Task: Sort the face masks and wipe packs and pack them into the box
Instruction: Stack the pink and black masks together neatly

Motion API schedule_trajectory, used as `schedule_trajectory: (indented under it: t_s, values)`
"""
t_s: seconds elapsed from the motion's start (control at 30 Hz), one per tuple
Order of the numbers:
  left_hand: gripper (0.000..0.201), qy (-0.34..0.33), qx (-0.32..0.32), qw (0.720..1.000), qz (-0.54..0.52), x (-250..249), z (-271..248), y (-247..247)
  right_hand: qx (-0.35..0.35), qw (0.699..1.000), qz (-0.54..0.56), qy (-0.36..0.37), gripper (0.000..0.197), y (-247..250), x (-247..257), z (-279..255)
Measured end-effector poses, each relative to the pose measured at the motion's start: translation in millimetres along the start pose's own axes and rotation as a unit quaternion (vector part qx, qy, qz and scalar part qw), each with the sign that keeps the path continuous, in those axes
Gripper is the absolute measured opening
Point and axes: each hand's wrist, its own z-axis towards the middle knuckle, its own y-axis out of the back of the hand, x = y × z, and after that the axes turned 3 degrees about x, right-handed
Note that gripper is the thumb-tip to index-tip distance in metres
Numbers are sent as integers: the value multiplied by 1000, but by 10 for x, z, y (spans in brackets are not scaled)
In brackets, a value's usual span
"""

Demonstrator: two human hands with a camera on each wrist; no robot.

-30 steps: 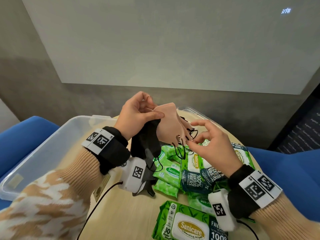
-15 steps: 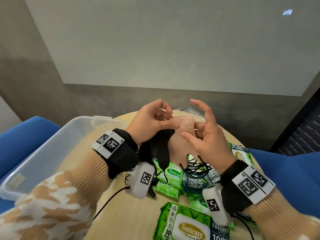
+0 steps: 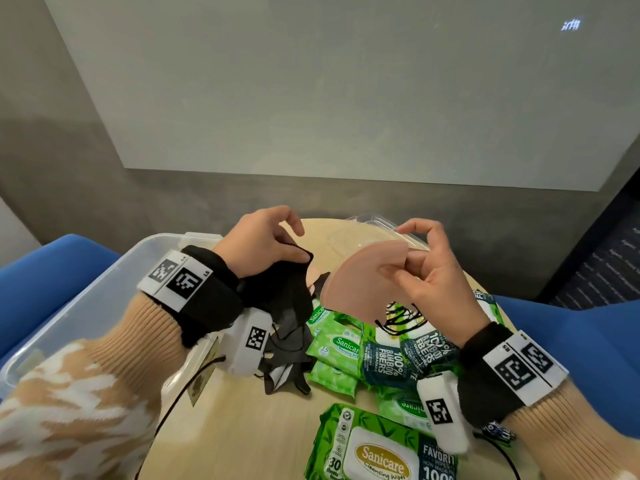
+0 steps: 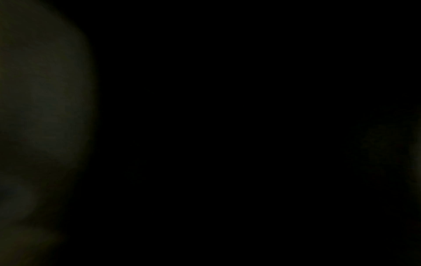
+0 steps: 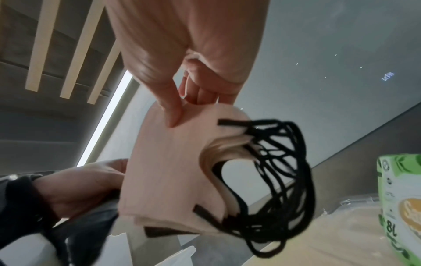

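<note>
So right now the left hand (image 3: pixel 263 244) pinches a bunch of floppy black fabric face masks (image 3: pixel 289 299), while the right hand (image 3: pixel 429 271) pinches a stack of peach-coloured folded masks (image 3: pixel 356 282) with black ear loops, held apart above the round wooden table (image 3: pixel 242 427). Looks like sorting by colour. Green plastic wipe packs (image 3: pixel 334 344) lie below; the clear plastic box (image 3: pixel 104 299) sits left, nothing visible in it. Left wrist view's just dark.

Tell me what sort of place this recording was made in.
Probably an office meeting room or lounge: a round light-wood table, blue upholstered seating on both sides, and a large pale wall panel, perhaps a projection screen, on a grey wall.
</note>
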Motion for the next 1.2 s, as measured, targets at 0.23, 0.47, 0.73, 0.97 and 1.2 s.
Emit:
schedule_trajectory:
  t_s: [0.23,0.47,0.73,0.97,1.2]
  values:
    - [19,-54,-116,986,-104,-20,-62,-92,53,998,-41,20,48,-111,83,-24]
    - [19,-147,-73,959,-230,-186,-314,-532,63,995,-65,44,47,-272,76,-48]
    - [19,-182,-72,938,-287,-187,-428,-595,47,996,-52,53,45,-248,129,-75]
    - [23,-183,-69,938,-287,-212,-451,-568,19,997,-42,55,53,-241,106,-55]
    - [35,-177,-38,937,-297,-224,-438,-566,-9,998,-30,60,53,-239,74,-39]
